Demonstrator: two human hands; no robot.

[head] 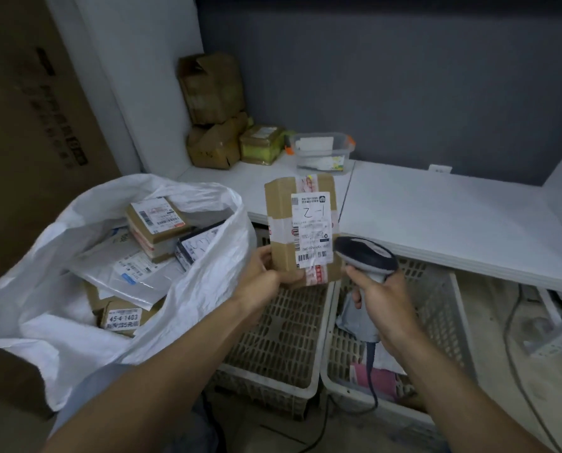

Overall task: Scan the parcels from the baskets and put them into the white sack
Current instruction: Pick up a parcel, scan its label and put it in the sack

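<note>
While parcels (pixel 155 223) fill the white sack (pixel 53 341), one basket (pixel 449 322) holds mailers (pixel 346 318).

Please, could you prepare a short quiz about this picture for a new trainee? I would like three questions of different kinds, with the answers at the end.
1. True or false: the left hand holds a cardboard parcel with its label facing the camera.
2. What does the right hand grip? A) a tape roll B) a scanner C) a pen
3. Which one shows parcels inside: the left basket or the right basket?
Key: 1 true; 2 B; 3 the right basket.
</note>
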